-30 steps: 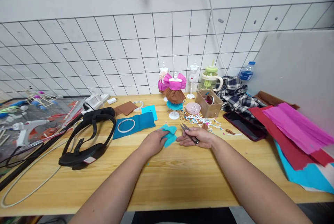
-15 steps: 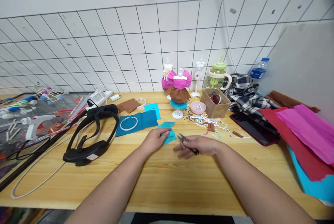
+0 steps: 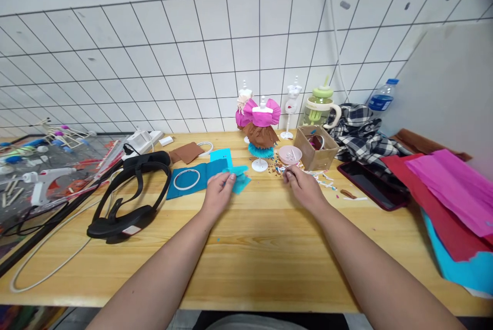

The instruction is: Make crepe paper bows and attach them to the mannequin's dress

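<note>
Pinched in my left hand [image 3: 219,190] is a piece of turquoise crepe paper [image 3: 242,182], its loose part spread to the right over the table. My right hand [image 3: 306,189] is closed at the near edge of the paper scraps, in front of the pink bowl [image 3: 290,155]. A thin tip shows at its fingers; the small scissors are mostly hidden by the hand. Behind, between both hands, stands a mini dress form [image 3: 262,119] with a pink top, brown skirt and turquoise fringe. Left of my left hand lies folded teal paper [image 3: 213,173] with a white ring [image 3: 187,179] on it.
Two more dress forms stand behind, one bare white [image 3: 292,101]. At right are a cardboard box [image 3: 321,155], a green-lidded cup [image 3: 319,109], a phone [image 3: 370,186] and coloured paper sheets [image 3: 447,191]. A black headset [image 3: 131,201] and a glue gun [image 3: 42,186] lie left.
My right hand has moved forward and right, away from the turquoise paper, to the scraps. My left hand has shifted slightly left and away from me with the paper.
</note>
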Available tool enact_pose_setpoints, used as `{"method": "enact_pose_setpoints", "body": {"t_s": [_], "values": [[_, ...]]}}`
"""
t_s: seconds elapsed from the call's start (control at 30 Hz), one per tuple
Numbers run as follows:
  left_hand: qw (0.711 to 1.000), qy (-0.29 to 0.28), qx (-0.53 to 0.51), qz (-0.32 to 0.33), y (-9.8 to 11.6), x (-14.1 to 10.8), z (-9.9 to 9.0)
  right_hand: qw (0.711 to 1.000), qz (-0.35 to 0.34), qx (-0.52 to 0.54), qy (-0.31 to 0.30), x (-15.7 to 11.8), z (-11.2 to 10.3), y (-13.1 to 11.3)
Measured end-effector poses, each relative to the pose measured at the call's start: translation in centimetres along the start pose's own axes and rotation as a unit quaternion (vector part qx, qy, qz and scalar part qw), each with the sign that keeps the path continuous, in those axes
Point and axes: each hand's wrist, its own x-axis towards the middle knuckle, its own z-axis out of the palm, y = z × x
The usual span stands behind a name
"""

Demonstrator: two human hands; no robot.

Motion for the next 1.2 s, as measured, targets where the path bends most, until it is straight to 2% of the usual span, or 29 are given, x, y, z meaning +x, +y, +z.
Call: {"method": "enact_pose_setpoints", "body": {"t_s": [0.03,0.1,0.17,0.23,0.27,0.33,0.37,0.4,0.43,0.47,0.5,0.57,0.6,0.7,0.8,0.9,0.97,1.03,1.1,1.2], "values": [[0.997,-0.041,-0.064,-0.003,0.4,-0.4,0.0,1.000,0.007,-0.013,-0.008,0.0,0.0,-0.1],[0.975,-0.163,-0.154,-0.008,1.0,-1.1,0.2,0.999,0.015,-0.034,-0.023,-0.1,0.2,-0.3],[0.952,-0.265,-0.154,-0.005,1.4,-1.7,0.8,0.999,0.010,-0.011,-0.049,-0.3,0.6,-0.4],[0.947,-0.303,-0.108,-0.001,1.6,-2.0,1.2,0.988,0.026,0.093,-0.121,-0.7,1.2,-0.6],[0.949,-0.304,-0.083,-0.004,1.6,-2.1,1.4,0.968,0.048,0.167,-0.181,-0.9,1.6,-0.7],[0.954,-0.297,-0.036,-0.014,1.5,-2.2,1.3,0.906,0.104,0.284,-0.297,-1.1,2.0,-0.7],[0.955,-0.296,-0.008,-0.016,1.5,-2.3,1.1,0.895,0.127,0.299,-0.305,-1.0,2.1,-0.5],[0.955,-0.295,0.023,-0.017,1.5,-2.3,0.9,0.907,0.140,0.287,-0.274,-0.9,2.1,-0.3],[0.954,-0.294,0.055,-0.015,1.5,-2.4,0.7,0.937,0.145,0.250,-0.198,-0.6,1.9,0.0],[0.951,-0.296,0.087,-0.008,1.6,-2.5,0.4,0.966,0.143,0.197,-0.087,-0.3,1.7,0.4],[0.945,-0.303,0.119,0.003,1.7,-2.6,0.2,0.975,0.132,0.174,-0.036,0.0,1.5,0.7],[0.928,-0.323,0.186,0.031,2.3,-2.9,-0.1,0.986,0.091,0.137,0.036,0.5,1.2,1.2],[0.918,-0.327,0.221,0.046,2.6,-3.1,-0.1,0.987,0.072,0.136,0.036,0.5,1.1,1.2],[0.902,-0.309,0.293,0.072,3.7,-3.5,-0.1,0.997,0.034,0.074,-0.019,0.0,1.6,0.5],[0.919,-0.256,0.294,0.064,4.3,-3.3,-0.2,0.997,0.031,-0.015,-0.069,-0.7,2.3,-0.7],[0.934,-0.185,0.304,0.044,4.1,-2.7,-0.9,0.996,-0.002,-0.034,-0.083,-0.9,2.4,-1.2],[0.924,-0.133,0.357,0.032,3.5,-2.1,-1.8,0.995,-0.027,-0.044,-0.083,-0.9,2.1,-1.2],[0.898,-0.098,0.429,0.009,2.7,-1.5,-3.1,0.992,-0.025,-0.068,-0.102,-0.9,1.7,-1.1],[0.878,-0.078,0.471,-0.038,1.5,-0.8,-4.7,0.985,-0.015,-0.105,-0.138,-1.2,1.4,-1.2],[0.874,-0.059,0.465,-0.128,-1.1,0.6,-7.0,0.974,-0.031,-0.151,-0.163,-1.7,1.5,-1.9]]}}
